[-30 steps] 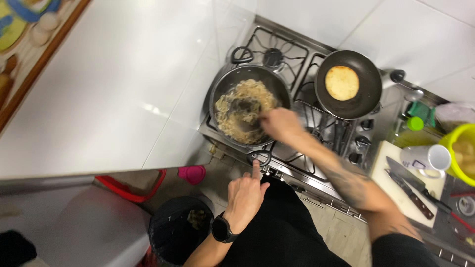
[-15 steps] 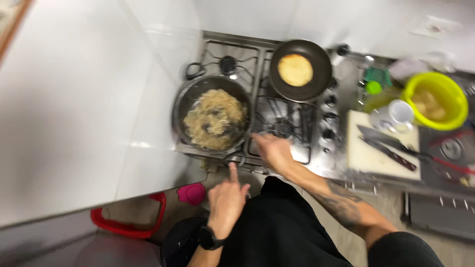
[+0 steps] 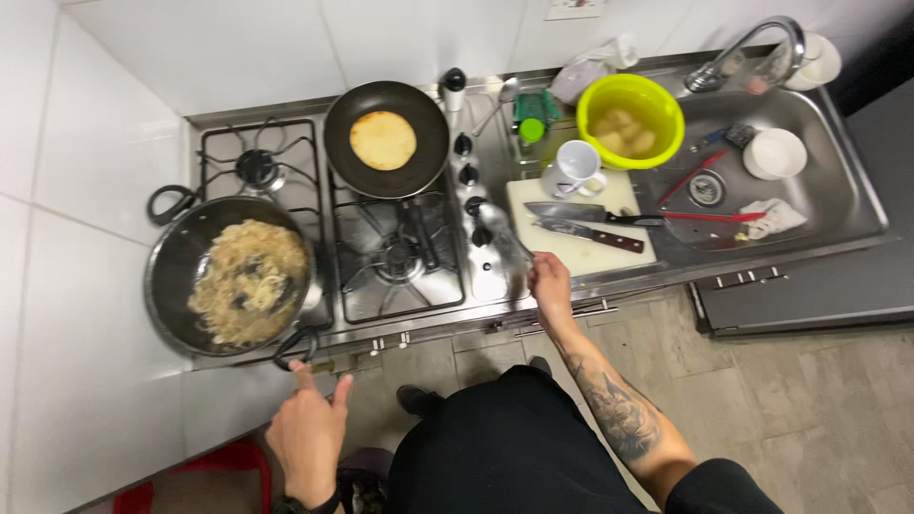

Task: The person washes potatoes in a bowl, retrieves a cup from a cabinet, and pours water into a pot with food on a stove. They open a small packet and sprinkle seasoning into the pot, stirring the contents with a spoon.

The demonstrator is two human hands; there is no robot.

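Your right hand point(image 3: 550, 283) sits at the front edge of the stove point(image 3: 400, 249), fingers closed around the handle of a metal spoon point(image 3: 503, 233) whose bowl points toward 11 o'clock, lying over the row of black knobs point(image 3: 466, 176). Your left hand point(image 3: 307, 433) hangs below the counter at 7 o'clock, holding nothing, forefinger raised and just touching the near loop handle of the wok point(image 3: 228, 276).

The wok, full of pale sliced onions point(image 3: 249, 281), rests on the front left burner, well apart from the spoon. At 12 o'clock from the spoon, a black frying pan point(image 3: 386, 138) holds one round flatbread point(image 3: 383, 140). Just to the right of your right hand lies a white cutting board point(image 3: 581, 249) with two knives point(image 3: 590, 222) across it. A white mug point(image 3: 575, 166) stands at the board's far edge, and beyond it a yellow-green bowl point(image 3: 630, 119) of peeled potatoes.
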